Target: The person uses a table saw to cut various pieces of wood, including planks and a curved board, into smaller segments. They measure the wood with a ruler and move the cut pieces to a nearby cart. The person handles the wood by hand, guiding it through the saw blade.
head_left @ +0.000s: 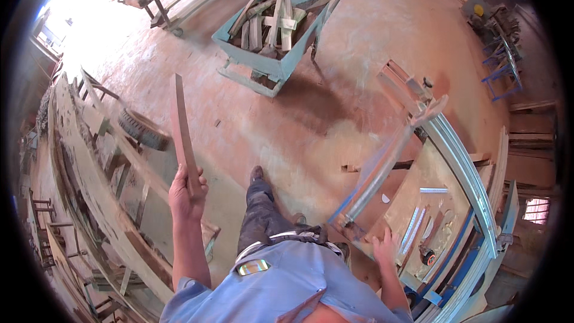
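My left hand (188, 194) is closed around the lower end of a long, flat wooden strip (184, 125), which it holds upright on the left. On the right, my right hand (385, 248) rests at the near edge of a wooden workbench top (445, 170). Its fingers are apart, and I see nothing held in them. Beside that hand lie long pale rulers (409, 230) and a small round black-and-orange tool (427, 257). A shorter ruler (433, 190) lies farther up the top, with a small white piece (385, 198) near the edge.
A metal rail (466, 170) and a curved bar (385, 167) flank the bench. Ahead stands a teal wheelbarrow (281, 66) heaped with wood offcuts (272, 21). Long planks (98, 185) on a rack and a tyre (142, 130) are at left. A wheeled cart (173, 6) is farther back.
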Motion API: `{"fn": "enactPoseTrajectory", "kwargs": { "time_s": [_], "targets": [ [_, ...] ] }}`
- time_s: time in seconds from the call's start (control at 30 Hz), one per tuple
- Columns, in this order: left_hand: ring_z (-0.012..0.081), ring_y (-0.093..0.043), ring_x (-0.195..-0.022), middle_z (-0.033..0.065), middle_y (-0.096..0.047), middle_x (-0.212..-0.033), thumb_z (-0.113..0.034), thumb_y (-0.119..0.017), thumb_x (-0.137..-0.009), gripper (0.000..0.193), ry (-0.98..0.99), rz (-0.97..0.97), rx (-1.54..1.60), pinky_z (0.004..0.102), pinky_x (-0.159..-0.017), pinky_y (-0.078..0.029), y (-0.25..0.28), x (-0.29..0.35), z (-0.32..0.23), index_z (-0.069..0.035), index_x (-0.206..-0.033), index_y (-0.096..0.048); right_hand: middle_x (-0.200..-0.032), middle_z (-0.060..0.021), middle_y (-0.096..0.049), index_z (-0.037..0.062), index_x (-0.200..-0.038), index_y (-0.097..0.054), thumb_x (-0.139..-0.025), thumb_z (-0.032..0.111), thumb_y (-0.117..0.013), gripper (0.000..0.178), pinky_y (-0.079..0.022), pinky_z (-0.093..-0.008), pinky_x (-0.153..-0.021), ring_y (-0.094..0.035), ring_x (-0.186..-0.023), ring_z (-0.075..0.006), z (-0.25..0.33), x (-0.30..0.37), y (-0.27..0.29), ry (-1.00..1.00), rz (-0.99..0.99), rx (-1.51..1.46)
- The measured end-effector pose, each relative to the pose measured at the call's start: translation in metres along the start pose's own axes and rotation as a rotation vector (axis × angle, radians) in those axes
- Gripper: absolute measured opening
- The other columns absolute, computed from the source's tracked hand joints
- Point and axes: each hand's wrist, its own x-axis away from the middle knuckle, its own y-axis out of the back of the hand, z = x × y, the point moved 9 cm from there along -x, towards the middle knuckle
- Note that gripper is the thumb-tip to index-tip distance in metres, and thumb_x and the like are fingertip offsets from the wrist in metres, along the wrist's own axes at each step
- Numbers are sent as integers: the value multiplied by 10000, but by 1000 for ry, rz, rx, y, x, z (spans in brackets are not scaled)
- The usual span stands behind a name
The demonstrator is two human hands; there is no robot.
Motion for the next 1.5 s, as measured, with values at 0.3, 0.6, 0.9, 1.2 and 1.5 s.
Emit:
{"fn": "enactPoseTrajectory", "kwargs": {
  "time_s": [0.3,0.6,0.9,1.2,1.5],
  "targets": [
    [182,-599,-665,100,-605,-873,-369,-612,-976,368,101,37,-105,288,-547,-492,-29,-181,-43,-20,-1070,-545,-911,-262,-601,-37,-998,-638,-896,243,-576,304,-456,-473,-816,-588,-916,-412,-37,-15,-15,-378,29,-300],
    [178,-613,-585,76,-595,-837,-226,-638,-930,241,-151,-1,-446,299,-527,-491,-60,-269,-129,-17,-1003,-542,-863,-171,-582,-52,-1129,-619,-879,134,-637,312,-478,-410,-771,-570,-798,-294,150,-147,24,-201,-421,-362],
    [130,-535,-582,27,-556,-775,-141,-596,-892,134,-255,-134,-505,271,-534,-456,-72,-319,-191,-43,-968,-546,-933,-154,-652,-61,-1182,-606,-895,146,-649,356,-507,-340,-766,-633,-835,-224,379,-336,-22,-14,-101,-616],
    [140,-563,-506,38,-546,-696,-147,-587,-862,137,-287,-251,-441,282,-487,-500,-54,-394,-267,-28,-917,-544,-918,-91,-606,-41,-1190,-616,-871,117,-691,364,-508,-328,-756,-597,-814,-183,577,-469,-48,309,-64,-740],
    [124,-581,-547,20,-550,-734,-154,-589,-899,120,-258,-167,-459,269,-518,-494,-31,-549,-407,-40,-915,-553,-928,-93,-616,-63,-1218,-596,-897,138,-674,387,-505,-307,-751,-611,-800,-177,817,-518,-68,276,19,-776]
  ]
}}
